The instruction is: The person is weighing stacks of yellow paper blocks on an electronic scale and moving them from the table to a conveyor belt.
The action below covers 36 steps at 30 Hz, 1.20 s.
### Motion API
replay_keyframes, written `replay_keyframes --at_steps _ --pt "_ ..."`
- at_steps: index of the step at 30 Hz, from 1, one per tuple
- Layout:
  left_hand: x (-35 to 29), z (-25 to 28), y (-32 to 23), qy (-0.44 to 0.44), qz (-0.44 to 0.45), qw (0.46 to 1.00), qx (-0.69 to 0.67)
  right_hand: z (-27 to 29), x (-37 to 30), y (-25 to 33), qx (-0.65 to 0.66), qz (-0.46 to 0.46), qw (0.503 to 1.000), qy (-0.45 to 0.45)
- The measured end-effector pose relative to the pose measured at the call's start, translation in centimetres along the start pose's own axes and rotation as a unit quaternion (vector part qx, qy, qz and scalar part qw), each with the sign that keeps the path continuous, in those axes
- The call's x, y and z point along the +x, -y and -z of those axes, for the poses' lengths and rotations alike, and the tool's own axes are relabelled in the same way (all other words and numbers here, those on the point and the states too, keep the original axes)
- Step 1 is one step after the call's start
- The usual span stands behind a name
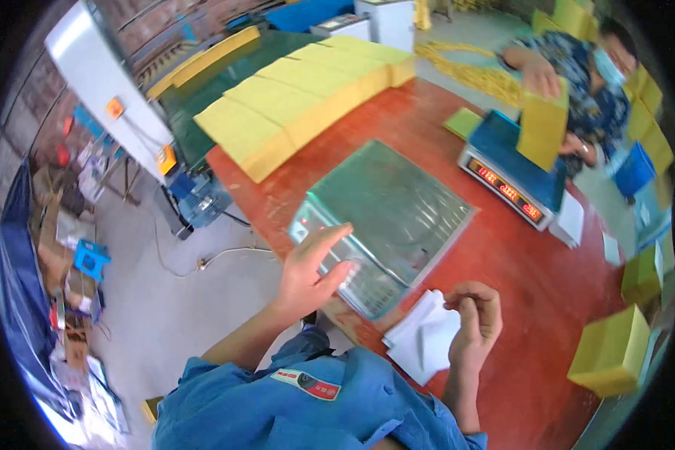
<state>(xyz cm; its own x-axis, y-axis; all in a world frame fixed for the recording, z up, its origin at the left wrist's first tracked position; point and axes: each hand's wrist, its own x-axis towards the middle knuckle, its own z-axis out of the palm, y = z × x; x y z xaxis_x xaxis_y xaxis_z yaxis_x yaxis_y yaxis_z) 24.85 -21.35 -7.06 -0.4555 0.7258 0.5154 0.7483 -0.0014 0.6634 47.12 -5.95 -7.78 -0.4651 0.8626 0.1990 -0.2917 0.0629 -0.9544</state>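
My left hand (313, 271) is over the keypad end of an electronic scale (390, 206), thumb and forefinger stretched apart and nothing held. Clear plastic wraps this scale, and its platform is bare. Beside its near right corner lies a loose pile of white paper slips (420, 341). At the right edge of that pile, my right hand (478, 322) is raised with fingers curled and tips pinched together. Whether a slip is between those fingertips cannot be made out. Both hands are slightly blurred.
The red table (532, 307) bears a long row of yellow paper stacks (300, 97) at its far left. Across it, a co-worker's hand (541, 79) grips a yellow block (544, 127) over a second scale (502, 184). Another yellow block (611, 352) stands right; a motor (202, 201) sits left.
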Motion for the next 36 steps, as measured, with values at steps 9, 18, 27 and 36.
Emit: replay_keyframes --at_steps 9,18,27,36 --pt "-0.4 18.1 21.7 -0.072 0.070 0.991 0.091 -27.6 4.0 -11.7 0.009 -0.068 0.984 0.163" --pt "15.5 19.4 40.7 0.087 -0.028 0.960 0.264 -43.2 14.9 -27.6 -0.156 -0.055 0.985 0.054" --pt "15.1 19.2 40.9 0.114 -0.059 0.964 0.231 -45.2 17.9 -31.0 -0.099 -0.108 0.989 -0.031" --pt "13.8 20.1 40.6 0.112 -0.088 0.959 0.246 -45.5 18.5 -31.4 -0.079 -0.107 0.990 -0.054"
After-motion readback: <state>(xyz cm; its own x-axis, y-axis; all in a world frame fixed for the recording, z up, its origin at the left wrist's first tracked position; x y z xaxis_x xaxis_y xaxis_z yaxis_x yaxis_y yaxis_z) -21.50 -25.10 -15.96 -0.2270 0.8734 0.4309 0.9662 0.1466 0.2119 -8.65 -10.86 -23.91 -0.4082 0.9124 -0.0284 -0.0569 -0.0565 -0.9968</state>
